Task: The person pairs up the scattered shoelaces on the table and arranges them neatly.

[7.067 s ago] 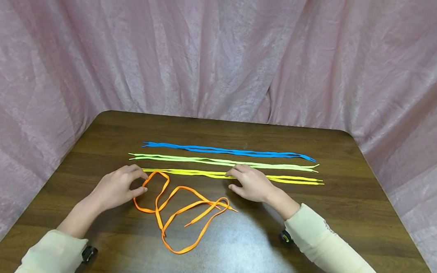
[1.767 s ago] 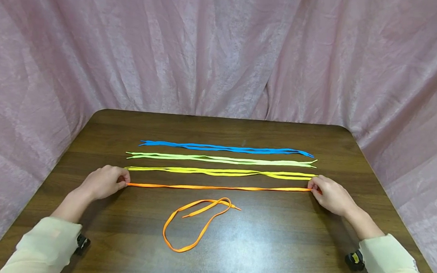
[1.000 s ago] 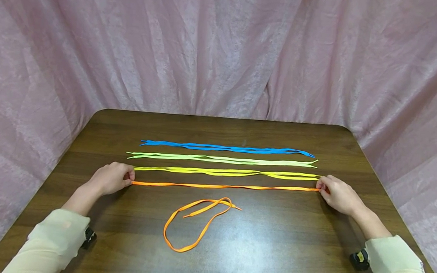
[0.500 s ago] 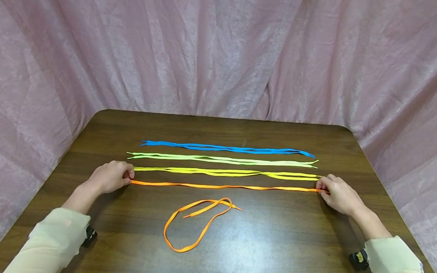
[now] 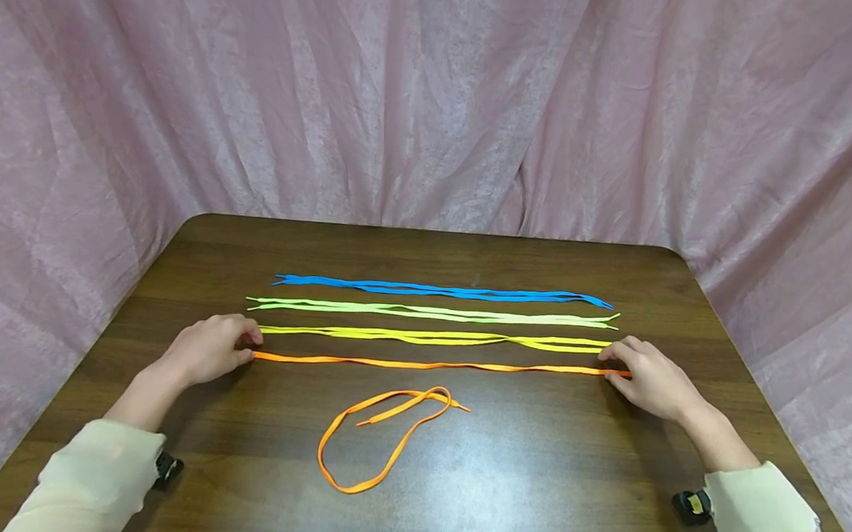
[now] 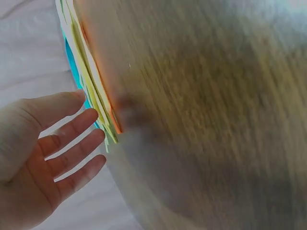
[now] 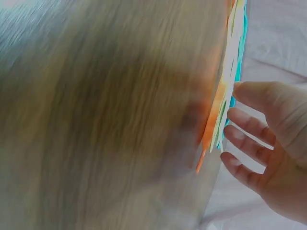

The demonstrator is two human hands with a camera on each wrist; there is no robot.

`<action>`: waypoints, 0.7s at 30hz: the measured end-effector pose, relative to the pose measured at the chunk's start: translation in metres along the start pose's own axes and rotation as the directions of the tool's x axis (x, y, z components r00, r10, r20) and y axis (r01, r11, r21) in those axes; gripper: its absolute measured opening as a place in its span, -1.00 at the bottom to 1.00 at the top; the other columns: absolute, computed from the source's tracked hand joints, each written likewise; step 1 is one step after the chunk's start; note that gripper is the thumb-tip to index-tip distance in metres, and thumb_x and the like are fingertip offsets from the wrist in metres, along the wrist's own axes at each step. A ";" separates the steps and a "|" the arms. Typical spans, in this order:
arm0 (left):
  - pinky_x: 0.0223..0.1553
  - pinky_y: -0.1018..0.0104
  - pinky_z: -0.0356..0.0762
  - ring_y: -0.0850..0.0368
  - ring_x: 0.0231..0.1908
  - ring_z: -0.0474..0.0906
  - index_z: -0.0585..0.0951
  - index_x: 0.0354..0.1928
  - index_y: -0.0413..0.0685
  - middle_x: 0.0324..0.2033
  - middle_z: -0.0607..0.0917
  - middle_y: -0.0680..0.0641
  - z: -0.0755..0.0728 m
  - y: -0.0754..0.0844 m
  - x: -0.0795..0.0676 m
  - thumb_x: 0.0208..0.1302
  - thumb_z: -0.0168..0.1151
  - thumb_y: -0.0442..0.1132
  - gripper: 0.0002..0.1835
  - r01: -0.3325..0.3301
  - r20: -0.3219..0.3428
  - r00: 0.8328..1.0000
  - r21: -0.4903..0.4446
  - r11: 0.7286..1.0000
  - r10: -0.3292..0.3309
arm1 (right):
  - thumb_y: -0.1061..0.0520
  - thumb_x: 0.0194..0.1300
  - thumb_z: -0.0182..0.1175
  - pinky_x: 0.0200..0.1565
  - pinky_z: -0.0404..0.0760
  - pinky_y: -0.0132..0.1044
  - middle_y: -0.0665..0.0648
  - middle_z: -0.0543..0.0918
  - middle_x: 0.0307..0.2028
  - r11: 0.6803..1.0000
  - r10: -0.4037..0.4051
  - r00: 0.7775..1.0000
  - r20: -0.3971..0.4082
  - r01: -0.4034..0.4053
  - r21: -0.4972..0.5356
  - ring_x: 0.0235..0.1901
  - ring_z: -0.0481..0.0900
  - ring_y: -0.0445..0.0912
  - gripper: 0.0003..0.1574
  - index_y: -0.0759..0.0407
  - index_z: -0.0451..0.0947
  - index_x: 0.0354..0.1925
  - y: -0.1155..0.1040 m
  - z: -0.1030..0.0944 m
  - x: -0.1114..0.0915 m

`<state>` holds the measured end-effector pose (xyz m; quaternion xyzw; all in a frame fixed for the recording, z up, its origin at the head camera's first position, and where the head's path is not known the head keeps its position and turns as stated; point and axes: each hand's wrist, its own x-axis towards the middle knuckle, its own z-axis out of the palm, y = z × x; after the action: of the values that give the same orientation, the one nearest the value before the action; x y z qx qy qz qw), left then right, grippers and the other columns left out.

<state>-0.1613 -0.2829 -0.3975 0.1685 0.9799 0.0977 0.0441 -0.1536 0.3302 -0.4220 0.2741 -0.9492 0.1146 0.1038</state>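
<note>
A flat orange shoelace (image 5: 428,366) lies stretched in a nearly straight line across the table, parallel to the rows behind it. At its left end is my left hand (image 5: 208,353), thumb and fingers spread apart around nothing, as the left wrist view also shows. My right hand (image 5: 651,378) hovers by the other end, its fingers loosely parted and the lace tip showing free in the right wrist view. Closer to me, a second orange shoelace (image 5: 365,486) lies in a loose loop. Just behind the straight lace runs a pair of yellow shoelaces (image 5: 422,342).
Farther back lie a row of pale green shoelaces (image 5: 496,314) and a row of blue shoelaces (image 5: 454,291). All rest on a dark brown wooden table (image 5: 179,285) with rounded back corners. Pink curtains (image 5: 435,98) hang behind and at both sides.
An orange shoelace was picked from the tangle and pulled straight in front of the yellow pair. Since half a second ago both hands have let go of its ends; the right hand shifted slightly left.
</note>
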 end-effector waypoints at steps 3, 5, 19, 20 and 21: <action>-0.39 0.04 0.47 0.06 -0.38 0.57 0.61 -0.32 0.01 -0.40 0.63 0.04 0.001 0.004 -0.002 -0.01 0.35 -0.29 -0.83 -0.033 -0.021 0.999 0.000 0.999 0.033 | 0.29 -0.04 0.33 -0.26 0.53 -0.08 0.09 0.59 -0.29 1.000 -0.016 1.000 -0.024 0.016 -0.002 -0.26 0.57 0.01 -0.73 0.17 0.58 -0.27 -0.007 0.002 0.006; -0.39 0.04 0.48 0.04 -0.36 0.58 0.61 -0.31 0.01 -0.38 0.64 0.04 0.001 0.007 -0.003 -0.01 0.35 -0.28 -0.82 -0.043 -0.037 0.998 0.001 0.999 0.043 | 0.29 -0.03 0.33 -0.26 0.53 -0.08 0.08 0.60 -0.28 0.999 -0.032 0.999 -0.033 0.032 0.003 -0.26 0.58 0.00 -0.73 0.17 0.58 -0.26 -0.013 0.003 0.011; -0.42 0.08 0.50 -0.01 -0.31 0.59 0.63 -0.28 0.03 -0.29 0.62 0.04 0.000 0.036 -0.006 -0.03 0.38 -0.27 -0.79 -0.100 -0.090 0.991 0.011 0.995 0.101 | 0.18 0.04 0.33 -0.28 0.53 -0.19 -0.02 0.57 -0.29 0.986 -0.149 0.989 -0.020 0.150 0.070 -0.27 0.56 -0.11 -0.76 0.08 0.59 -0.24 -0.060 0.021 0.045; -0.42 0.09 0.50 0.00 -0.31 0.59 0.63 -0.27 0.02 -0.28 0.62 0.04 0.000 0.038 -0.006 -0.03 0.38 -0.27 -0.78 -0.106 -0.089 0.990 0.011 0.994 0.106 | 0.17 0.04 0.33 -0.27 0.53 -0.19 -0.02 0.57 -0.29 0.985 -0.154 0.988 -0.018 0.154 0.071 -0.26 0.55 -0.11 -0.76 0.08 0.59 -0.23 -0.064 0.021 0.048; -0.42 0.10 0.50 0.01 -0.31 0.59 0.63 -0.26 0.02 -0.28 0.62 0.04 0.001 0.040 -0.006 -0.02 0.38 -0.26 -0.78 -0.111 -0.088 0.990 0.013 0.994 0.111 | 0.16 0.04 0.33 -0.25 0.52 -0.18 -0.02 0.56 -0.28 0.985 -0.155 0.988 -0.013 0.156 0.074 -0.25 0.55 -0.10 -0.75 0.07 0.59 -0.23 -0.067 0.022 0.050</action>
<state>-0.1427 -0.2479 -0.3898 0.2184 0.9703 0.1034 -0.0054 -0.1614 0.2444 -0.4191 0.3507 -0.9196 0.1424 0.1053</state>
